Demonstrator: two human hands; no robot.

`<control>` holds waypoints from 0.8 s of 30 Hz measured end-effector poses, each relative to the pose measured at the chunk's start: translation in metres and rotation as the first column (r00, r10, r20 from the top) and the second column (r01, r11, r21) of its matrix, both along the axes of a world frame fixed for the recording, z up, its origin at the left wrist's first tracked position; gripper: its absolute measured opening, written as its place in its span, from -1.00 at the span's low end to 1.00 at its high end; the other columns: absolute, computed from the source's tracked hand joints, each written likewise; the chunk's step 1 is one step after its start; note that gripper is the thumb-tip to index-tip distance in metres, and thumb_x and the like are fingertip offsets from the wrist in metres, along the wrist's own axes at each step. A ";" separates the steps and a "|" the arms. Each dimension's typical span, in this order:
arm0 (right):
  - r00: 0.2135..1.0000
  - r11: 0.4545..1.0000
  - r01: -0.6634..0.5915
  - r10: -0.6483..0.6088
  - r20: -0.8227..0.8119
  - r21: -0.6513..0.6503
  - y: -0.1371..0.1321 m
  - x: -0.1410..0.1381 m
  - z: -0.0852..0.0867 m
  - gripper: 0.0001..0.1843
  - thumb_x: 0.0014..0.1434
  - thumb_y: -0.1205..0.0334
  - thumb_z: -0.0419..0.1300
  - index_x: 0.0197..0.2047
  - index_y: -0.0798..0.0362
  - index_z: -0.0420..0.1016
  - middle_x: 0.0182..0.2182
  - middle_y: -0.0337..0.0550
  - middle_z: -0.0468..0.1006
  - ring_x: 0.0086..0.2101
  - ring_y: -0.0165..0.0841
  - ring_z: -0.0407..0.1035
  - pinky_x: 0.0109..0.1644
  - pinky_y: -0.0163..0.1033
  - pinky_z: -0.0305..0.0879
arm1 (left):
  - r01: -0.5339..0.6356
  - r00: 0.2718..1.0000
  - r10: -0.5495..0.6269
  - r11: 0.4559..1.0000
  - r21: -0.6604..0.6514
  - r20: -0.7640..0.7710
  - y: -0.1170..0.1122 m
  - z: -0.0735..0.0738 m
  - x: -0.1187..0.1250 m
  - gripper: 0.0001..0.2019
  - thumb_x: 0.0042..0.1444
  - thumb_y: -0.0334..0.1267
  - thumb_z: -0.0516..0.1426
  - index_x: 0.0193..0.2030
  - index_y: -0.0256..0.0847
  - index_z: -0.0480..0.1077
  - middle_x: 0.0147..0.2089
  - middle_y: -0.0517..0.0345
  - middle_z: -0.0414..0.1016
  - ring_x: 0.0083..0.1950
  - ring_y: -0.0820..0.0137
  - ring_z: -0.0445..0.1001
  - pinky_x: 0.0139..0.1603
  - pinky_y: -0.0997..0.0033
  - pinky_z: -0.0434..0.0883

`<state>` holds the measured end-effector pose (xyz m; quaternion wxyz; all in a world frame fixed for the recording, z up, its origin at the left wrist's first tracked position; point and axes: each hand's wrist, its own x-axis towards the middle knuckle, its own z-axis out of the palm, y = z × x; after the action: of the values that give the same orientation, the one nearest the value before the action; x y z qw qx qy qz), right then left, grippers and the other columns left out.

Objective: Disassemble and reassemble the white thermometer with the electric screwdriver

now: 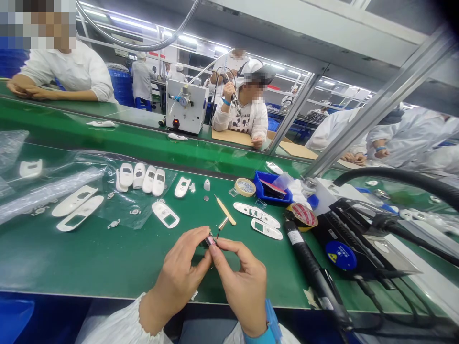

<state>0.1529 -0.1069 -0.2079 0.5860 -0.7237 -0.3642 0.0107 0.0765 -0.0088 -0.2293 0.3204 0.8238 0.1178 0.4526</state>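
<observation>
Green assembly worktop [107, 267], live: | soldering iron [315, 272] lying right of the small wired component [210, 240] | white plastic casings [143, 179] beyond that component | left hand [175, 272] and right hand [240, 286] pinching it narrowly between their fingertips, above the worktop

Low in the centre of the frame is a small cylinder of shiny metal [210, 240]. To the left, glossy white plastic casing shells [73, 200] lie on a matt green rubber mat [71, 267]. Above centre lies a smooth pale wooden stick [225, 210].
</observation>
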 end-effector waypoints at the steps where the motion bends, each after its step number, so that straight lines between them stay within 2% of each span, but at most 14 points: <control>1: 0.999 1.000 0.000 0.000 -0.038 -0.005 0.000 0.002 0.000 -0.91 0.05 0.26 0.19 -0.34 0.03 0.50 -0.38 -0.18 0.55 -0.33 -0.38 0.44 -0.22 -0.32 0.39 | 0.006 1.000 -0.006 1.000 -0.010 -0.013 0.000 0.000 0.000 -0.56 0.00 -0.46 0.13 0.04 -0.05 0.28 -0.06 0.14 0.46 -0.03 0.35 0.42 0.03 0.41 0.34; 5: 0.969 0.999 -0.041 0.035 -0.244 -0.022 0.000 0.013 0.003 -0.84 0.02 0.19 0.21 -0.34 0.08 0.51 -0.39 -0.14 0.56 -0.34 -0.34 0.45 -0.26 -0.29 0.42 | 0.007 0.992 -0.029 0.985 -0.170 -0.123 -0.002 0.000 -0.001 -0.61 0.03 -0.36 0.13 0.03 -0.06 0.29 -0.05 0.12 0.45 -0.04 0.33 0.41 0.00 0.38 0.36; 8: 0.914 0.991 -0.134 0.132 -0.385 0.021 0.000 0.022 0.003 -0.80 -0.01 0.15 0.23 -0.34 0.10 0.51 -0.40 -0.12 0.57 -0.35 -0.32 0.46 -0.24 -0.25 0.43 | 0.007 0.985 -0.073 0.923 -0.386 -0.157 -0.002 0.003 -0.002 -0.67 0.00 -0.28 0.16 -0.03 -0.08 0.35 -0.08 0.10 0.47 -0.09 0.31 0.44 -0.04 0.36 0.38; 10: 0.888 0.985 -0.168 0.169 -0.428 0.041 0.000 0.025 0.002 -0.79 -0.03 0.15 0.24 -0.35 0.11 0.51 -0.40 -0.11 0.58 -0.35 -0.31 0.47 -0.23 -0.23 0.43 | 0.059 0.982 -0.146 0.837 -0.543 -0.117 -0.001 0.007 -0.002 -0.67 -0.01 -0.24 0.18 -0.06 -0.12 0.36 -0.10 0.08 0.48 -0.08 0.30 0.44 -0.01 0.36 0.38; 12: 0.880 0.985 -0.171 0.170 -0.443 0.038 0.000 0.027 0.001 -0.78 -0.04 0.14 0.26 -0.35 0.12 0.51 -0.40 -0.09 0.58 -0.36 -0.31 0.46 -0.24 -0.22 0.42 | 0.122 0.975 -0.215 0.721 -0.683 -0.053 0.002 0.012 -0.001 -0.67 -0.02 -0.20 0.18 -0.07 -0.15 0.38 -0.10 0.06 0.49 -0.06 0.30 0.43 -0.02 0.38 0.39; 14: 0.879 0.984 -0.174 0.168 -0.447 0.028 0.000 0.027 0.000 -0.77 -0.05 0.13 0.26 -0.35 0.12 0.51 -0.41 -0.09 0.58 -0.37 -0.32 0.46 -0.26 -0.23 0.42 | 0.146 0.967 -0.255 0.618 -0.772 -0.021 0.006 0.017 0.000 -0.72 -0.01 -0.16 0.17 -0.14 -0.19 0.42 -0.14 0.05 0.51 -0.10 0.30 0.46 -0.07 0.41 0.42; 15: 0.879 0.984 -0.176 0.168 -0.446 0.024 0.000 0.027 0.000 -0.77 -0.04 0.13 0.26 -0.35 0.12 0.51 -0.41 -0.09 0.58 -0.38 -0.32 0.46 -0.27 -0.24 0.41 | 0.145 0.964 -0.266 0.587 -0.797 -0.021 0.008 0.019 0.000 -0.74 -0.02 -0.15 0.17 -0.19 -0.20 0.44 -0.18 0.05 0.52 -0.14 0.30 0.47 -0.11 0.41 0.44; 17: 0.881 0.983 -0.180 0.172 -0.440 0.023 0.000 0.027 0.000 -0.77 -0.04 0.13 0.25 -0.35 0.12 0.51 -0.40 -0.09 0.58 -0.38 -0.33 0.46 -0.26 -0.24 0.41 | 0.131 0.961 -0.273 0.563 -0.816 -0.034 0.011 0.022 0.001 -0.77 -0.04 -0.14 0.18 -0.27 -0.22 0.48 -0.25 0.05 0.55 -0.21 0.29 0.49 -0.16 0.40 0.46; 24: 0.880 0.983 -0.185 0.174 -0.442 0.017 -0.001 0.025 0.003 -0.78 -0.05 0.14 0.27 -0.36 0.12 0.51 -0.41 -0.09 0.58 -0.37 -0.31 0.47 -0.24 -0.22 0.42 | 0.092 0.965 -0.253 0.558 -0.825 -0.063 0.013 0.022 0.004 -0.77 -0.11 -0.15 0.23 -0.33 -0.25 0.50 -0.33 0.05 0.56 -0.28 0.30 0.50 -0.21 0.41 0.45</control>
<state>0.1782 -0.1083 -0.2052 0.6406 -0.6729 -0.2870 0.2335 0.0804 0.0038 -0.2072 0.6943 0.6275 0.2584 0.2398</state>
